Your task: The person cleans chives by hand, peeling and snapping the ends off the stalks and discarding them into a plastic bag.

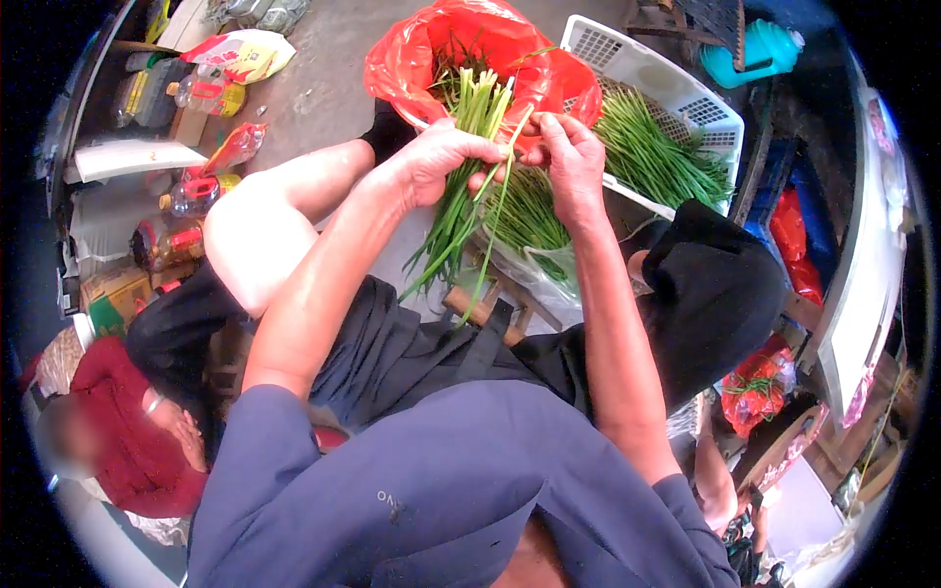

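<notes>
My left hand [441, 162] is closed around a bunch of garlic chives [449, 227], pale stem ends pointing up and green leaves hanging down. A single chive stalk [504, 191] stands apart from the bunch, between my two hands. Beside its pale upper end, the fingers of my right hand [570, 162] are pinched together on it; the fingertips partly hide the contact. Just beyond my hands is a red plastic bag [402, 59] with plant scraps [451, 73] inside. More chives [529, 211] lie below my right hand.
A white plastic basket [598, 49] at the right holds more chives [657, 147]. A turquoise jug [760, 54] stands behind it. Bottles [211, 95] line the left side. A seated person in a red top [127, 431] is at lower left; another person's arm [714, 480] shows at lower right.
</notes>
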`<action>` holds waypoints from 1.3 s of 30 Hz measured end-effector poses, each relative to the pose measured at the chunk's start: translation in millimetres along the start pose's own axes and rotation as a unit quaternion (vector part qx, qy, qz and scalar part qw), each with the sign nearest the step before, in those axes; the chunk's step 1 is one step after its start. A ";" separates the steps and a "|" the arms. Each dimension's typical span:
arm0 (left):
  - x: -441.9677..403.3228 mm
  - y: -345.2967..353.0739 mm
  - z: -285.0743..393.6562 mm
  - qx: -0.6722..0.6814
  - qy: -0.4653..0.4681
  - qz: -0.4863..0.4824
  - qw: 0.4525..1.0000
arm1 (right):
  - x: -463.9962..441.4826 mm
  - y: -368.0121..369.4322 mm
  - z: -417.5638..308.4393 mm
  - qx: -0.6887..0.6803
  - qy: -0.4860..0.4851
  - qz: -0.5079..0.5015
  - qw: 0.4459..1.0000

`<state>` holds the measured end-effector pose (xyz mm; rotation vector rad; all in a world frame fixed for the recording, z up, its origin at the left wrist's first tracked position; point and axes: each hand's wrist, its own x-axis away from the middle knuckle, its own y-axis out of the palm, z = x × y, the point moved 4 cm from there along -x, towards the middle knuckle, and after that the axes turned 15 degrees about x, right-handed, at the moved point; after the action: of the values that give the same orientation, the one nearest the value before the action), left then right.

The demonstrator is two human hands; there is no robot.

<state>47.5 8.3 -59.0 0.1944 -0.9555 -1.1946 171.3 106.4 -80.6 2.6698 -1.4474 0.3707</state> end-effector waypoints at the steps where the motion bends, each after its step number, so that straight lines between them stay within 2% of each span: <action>1: -0.5 -0.7 -0.1 0.002 0.001 0.006 1.000 | 1.7 2.5 -3.2 -0.021 0.013 -0.027 0.999; 3: 0.4 1.7 0.7 0.004 0.001 0.008 1.000 | 3.0 5.6 -2.7 -0.042 0.026 -0.053 0.997; 5: 0.5 3.0 0.4 0.004 0.000 0.008 1.000 | 2.9 8.1 0.7 0.089 -0.019 -0.079 0.993; 6: 0.2 2.1 -0.3 -0.012 0.000 0.005 1.000 | 2.9 8.7 1.5 0.089 -0.019 -0.077 0.993; 9: -2.4 1.9 -3.5 -0.043 0.012 0.007 0.999 | 2.8 9.1 6.8 0.123 -0.027 -0.031 0.992; 12: -2.3 8.0 -3.4 -0.089 0.049 0.008 0.995 | 3.1 8.1 7.2 0.224 -0.102 0.018 0.969; 14: -0.2 9.2 -1.1 -0.160 0.060 0.035 0.985 | 4.4 9.6 7.0 0.248 -0.101 0.018 0.963; 16: 0.2 8.2 -0.3 -0.166 0.053 0.036 0.984 | 3.5 10.3 6.6 0.256 -0.135 0.029 0.957; 21: -2.5 2.3 -3.4 -0.139 0.016 0.023 0.990 | 0.4 5.6 9.5 0.225 -0.107 0.006 0.969; 23: 0.1 6.5 -2.1 -0.121 0.013 0.023 0.992 | -3.2 2.0 14.9 0.169 -0.042 -0.015 0.985; 24: 1.3 8.2 -1.2 -0.101 0.011 0.023 0.995 | -1.5 2.3 8.8 0.166 -0.043 -0.014 0.985; 26: 1.8 7.6 0.7 -0.101 0.010 0.026 0.994 | 2.3 -0.9 1.6 0.078 0.027 0.003 0.997; 31: 4.3 7.6 6.1 -0.103 0.001 0.028 0.994 | -4.2 -2.0 12.1 0.058 0.002 0.024 0.998; 34: 6.4 11.6 8.1 -0.058 0.009 0.024 0.998 | -2.6 -0.7 13.7 0.067 0.004 0.032 0.997; 39: 4.9 11.1 9.0 0.002 0.019 0.012 1.000 | 0.9 7.2 11.9 0.011 0.018 -0.037 0.999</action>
<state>49.1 11.6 -44.3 0.2085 -0.9243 -1.1633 167.8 99.5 -92.2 2.7099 -1.3378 0.4280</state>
